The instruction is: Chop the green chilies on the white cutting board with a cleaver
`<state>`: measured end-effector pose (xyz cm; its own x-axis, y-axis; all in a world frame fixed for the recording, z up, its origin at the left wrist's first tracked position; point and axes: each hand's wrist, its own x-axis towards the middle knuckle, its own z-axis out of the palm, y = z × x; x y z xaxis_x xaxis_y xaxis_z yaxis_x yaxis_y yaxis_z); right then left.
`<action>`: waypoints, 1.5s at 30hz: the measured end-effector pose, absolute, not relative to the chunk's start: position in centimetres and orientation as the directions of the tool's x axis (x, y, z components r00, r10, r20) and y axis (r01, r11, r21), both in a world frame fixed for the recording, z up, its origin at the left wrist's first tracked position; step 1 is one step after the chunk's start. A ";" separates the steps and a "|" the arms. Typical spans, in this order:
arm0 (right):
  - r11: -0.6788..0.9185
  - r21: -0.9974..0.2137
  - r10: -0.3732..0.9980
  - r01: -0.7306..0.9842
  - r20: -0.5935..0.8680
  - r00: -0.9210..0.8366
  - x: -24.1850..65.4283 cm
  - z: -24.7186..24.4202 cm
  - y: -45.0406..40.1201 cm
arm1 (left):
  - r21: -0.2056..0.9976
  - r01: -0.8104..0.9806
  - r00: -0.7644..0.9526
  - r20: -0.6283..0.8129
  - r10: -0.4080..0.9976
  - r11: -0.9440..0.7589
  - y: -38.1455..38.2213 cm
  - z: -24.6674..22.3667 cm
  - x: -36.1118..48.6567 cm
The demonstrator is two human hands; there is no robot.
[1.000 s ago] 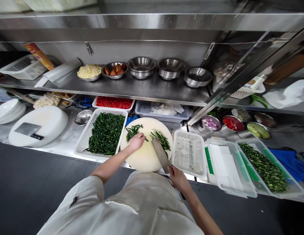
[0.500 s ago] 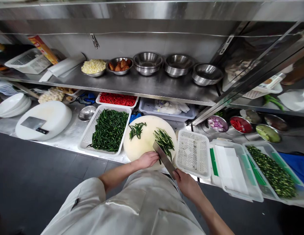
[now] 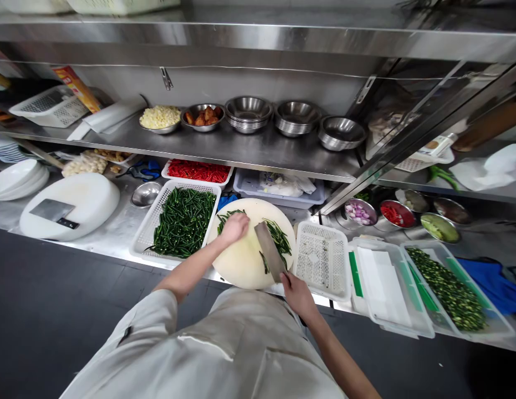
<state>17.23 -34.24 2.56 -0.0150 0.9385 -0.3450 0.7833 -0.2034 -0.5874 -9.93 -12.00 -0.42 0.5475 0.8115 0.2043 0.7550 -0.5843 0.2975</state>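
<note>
Think of the round white cutting board (image 3: 246,265) as a clock, with twelve at the far side. The left hand (image 3: 236,226) is at about ten o'clock, by the left pile of long green peppers (image 3: 223,218). Its fingers are bent and close together, and I can't tell if they have hold of any peppers.

The right hand (image 3: 297,293) is just past the rim at about four o'clock. Its fingers are wrapped tight around the handle of a big flat knife (image 3: 269,252). The blade slants over the board, its far end near the middle. Right beside the blade, at about two to three o'clock, is the right pile of green peppers (image 3: 282,239). A few little green bits (image 3: 264,262) lie at about five o'clock.

At nine o'clock, next to the board, a white basket (image 3: 138,246) holds lots more green peppers. At three o'clock is another white basket with holes (image 3: 322,260). A tray of red peppers (image 3: 198,170) is at about eleven o'clock, behind the full basket.
</note>
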 end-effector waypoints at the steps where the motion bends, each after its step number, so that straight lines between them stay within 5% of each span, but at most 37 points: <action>1: -0.183 -0.568 0.926 0.803 -0.373 -0.052 17.5 2.7 -34.8 | 0.274 0.847 0.412 0.206 0.888 -0.456 -10.5 -0.1 -10.5; 5: -0.156 -0.493 0.874 0.856 -0.473 -0.114 18.2 2.8 -35.8 | 0.202 0.949 0.220 0.127 0.967 -0.243 -6.9 0.1 -12.8; 11: -0.247 -0.500 0.902 0.830 -0.432 0.008 19.2 1.9 -35.9 | 0.261 0.819 0.461 0.231 0.857 -0.510 -10.4 -1.1 -13.4; 16: -0.253 -0.459 0.899 0.852 -0.436 0.032 17.9 2.2 -35.7 | 0.402 0.508 0.771 0.182 0.611 -0.761 -19.3 -4.4 -9.5; 26: -0.125 -0.384 0.908 0.915 -0.415 -0.050 19.0 3.6 -36.1 | 0.534 0.397 0.762 0.263 0.592 -0.747 -22.9 -6.4 -7.2; 33: -0.208 -0.387 0.911 0.898 -0.411 0.034 13.9 2.2 -29.7 | 0.518 0.357 0.803 0.255 0.539 -0.777 -22.3 -5.9 -7.1; 39: -0.235 -0.445 0.935 0.864 -0.345 0.077 14.8 2.8 -29.9 | 0.361 0.241 0.921 0.208 0.330 -0.901 -18.0 -3.5 -8.5; 42: -0.197 -0.500 0.943 0.843 -0.331 0.025 16.6 2.7 -33.0 | 0.279 0.429 0.856 0.177 0.485 -0.859 -14.8 -2.1 -9.9; 45: -0.163 -0.551 0.929 0.818 -0.364 -0.060 17.9 2.7 -35.1 | 0.230 0.751 0.588 0.195 0.785 -0.619 -11.4 -1.3 -11.2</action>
